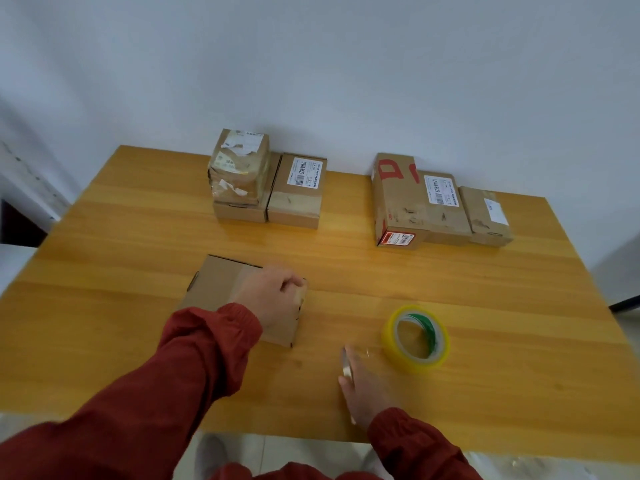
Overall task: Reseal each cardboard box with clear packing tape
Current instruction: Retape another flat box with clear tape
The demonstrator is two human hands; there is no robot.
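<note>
Cardboard box [221, 289] in work: near side of wooden table [138, 237], left of centre, lying flat, top closed. Left hand [273, 299] on top of it, palm down, fingers curled over far-right top edge, gripping the box. Red sleeve [194, 358] runs back to frame bottom.

Back row, left grp, up against wall [311, 64]: tall box [239, 168] wrapped in glossy tape w/ torn labels, stacked on low flat box [239, 211]. Touching those on the right: labelled box [298, 192], white barcode label on top.

Right hand [363, 386] low over table near front edge, well apart from box in work, just left of tape roll, not touching it. Motion-blurred. Thin silvery item [346, 365] along thumb side. Fingers look roughly extended toward the roll. Can't tell whether item is pinched or how tight.

Tape roll [412, 360]: clear/yellowish, green inner core, resting slightly tilted on table, right of centre, near side.

Back row, right grp: 3 boxes touching, side by side. Red-print box [398, 202] biggest, leftmost. Next, mid box [445, 209] w/ white barcode label. Small box [488, 216] w/ small label rightmost. Strip of bare table between left & right grps.
</note>
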